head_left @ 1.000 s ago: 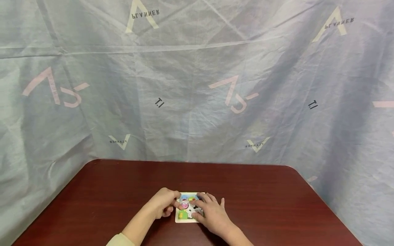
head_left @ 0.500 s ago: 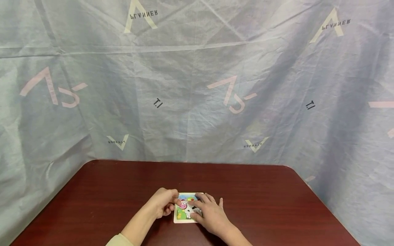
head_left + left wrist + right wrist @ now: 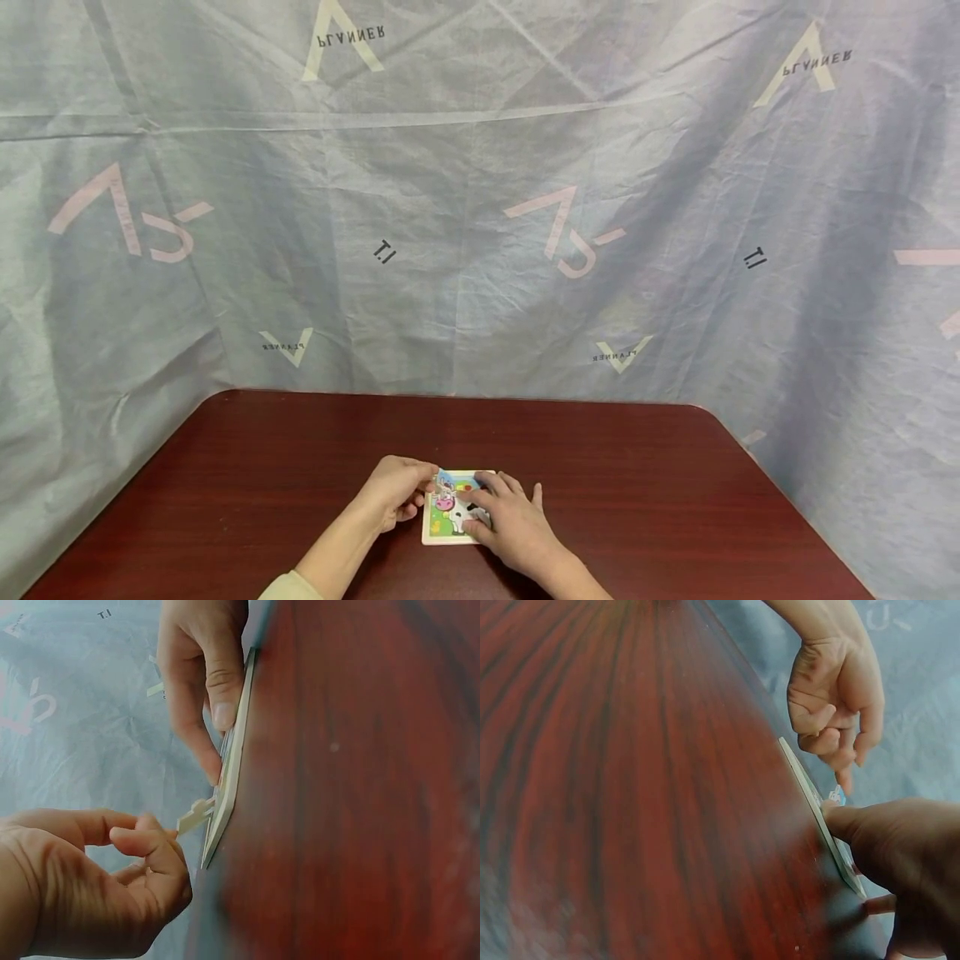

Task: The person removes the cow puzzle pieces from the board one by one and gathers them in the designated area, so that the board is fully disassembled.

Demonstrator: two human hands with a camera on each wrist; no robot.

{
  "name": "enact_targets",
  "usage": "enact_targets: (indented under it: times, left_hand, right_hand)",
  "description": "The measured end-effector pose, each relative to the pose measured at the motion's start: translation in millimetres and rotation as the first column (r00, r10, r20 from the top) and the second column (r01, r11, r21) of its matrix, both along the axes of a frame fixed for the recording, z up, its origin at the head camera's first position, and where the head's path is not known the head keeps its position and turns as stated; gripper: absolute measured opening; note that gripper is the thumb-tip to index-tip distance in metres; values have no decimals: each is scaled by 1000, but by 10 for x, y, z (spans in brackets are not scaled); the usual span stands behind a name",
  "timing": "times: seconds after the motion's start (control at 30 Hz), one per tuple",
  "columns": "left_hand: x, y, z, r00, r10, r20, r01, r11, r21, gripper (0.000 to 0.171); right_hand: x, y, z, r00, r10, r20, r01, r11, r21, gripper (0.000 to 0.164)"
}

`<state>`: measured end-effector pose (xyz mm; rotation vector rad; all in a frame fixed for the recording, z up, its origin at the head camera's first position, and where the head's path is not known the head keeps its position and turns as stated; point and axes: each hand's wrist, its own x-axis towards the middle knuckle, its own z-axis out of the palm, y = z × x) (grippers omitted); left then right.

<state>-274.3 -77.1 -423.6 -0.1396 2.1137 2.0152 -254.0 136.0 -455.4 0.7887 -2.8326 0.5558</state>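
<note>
A small jigsaw puzzle (image 3: 441, 528) with a cow picture and a pale frame lies flat on the table. My left hand (image 3: 397, 492) is at its upper left corner, pinching a puzzle piece (image 3: 196, 816) between thumb and fingertip. That piece is tilted up out of the picture, its blue and white face (image 3: 838, 796) visible in the right wrist view. Across the right half of the puzzle lies my right hand (image 3: 513, 521), fingers spread, thumb and fingertips pressing on the picture. It hides the puzzle's right side.
The dark red wooden table (image 3: 637, 475) stretches around the puzzle on all sides. Behind and beside it hangs a grey printed cloth (image 3: 465, 208), reaching down to the table's edges.
My left hand has drawn the corner piece upward, tilting it out of the puzzle. The puzzle has slid very slightly left, while my right hand has stayed on it.
</note>
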Motion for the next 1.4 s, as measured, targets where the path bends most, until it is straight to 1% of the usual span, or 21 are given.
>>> enact_targets:
  times: [0.13, 0.37, 0.67, 0.83, 0.97, 1.17, 1.3, 1.4]
  left_hand:
    - [-7, -7, -11, 1000, -9, -17, 8, 1000, -21, 32]
    - [-41, -3, -86, 997, -37, -68, 35, 999, -34, 25]
    - [-63, 32, -162, 986, -2, -167, -10, 997, -73, 20]
    - [-73, 47, -172, 984, 22, -175, -37, 996, -82, 28]
    - [-66, 52, -168, 984, 13, -180, -29, 995, -91, 34]
    - [-56, 38, -167, 985, -6, -173, -13, 994, -106, 32]
    - [-65, 20, -173, 986, 0, -169, -20, 993, -118, 32]
    - [-70, 2, -183, 983, 13, -181, -35, 992, -121, 32]
  right_hand:
    - [-5, -5, -2, 1000, -4, 3, 4, 1000, 1, 33]
    - [-23, -22, -20, 1000, -14, 13, 14, 1000, 12, 33]
    - [-23, -32, -21, 999, -15, 31, 15, 1000, 17, 33]
    - [-20, -37, -22, 999, -23, 29, 22, 1000, 18, 33]
    - [-19, -34, -32, 999, -27, 18, 27, 1000, 14, 33]
    - [-10, -29, -36, 999, -25, 24, 25, 1000, 13, 32]
    - [-12, -29, -30, 999, -25, 29, 25, 1000, 10, 32]
    - [-21, -31, -31, 999, -26, 22, 26, 1000, 11, 32]
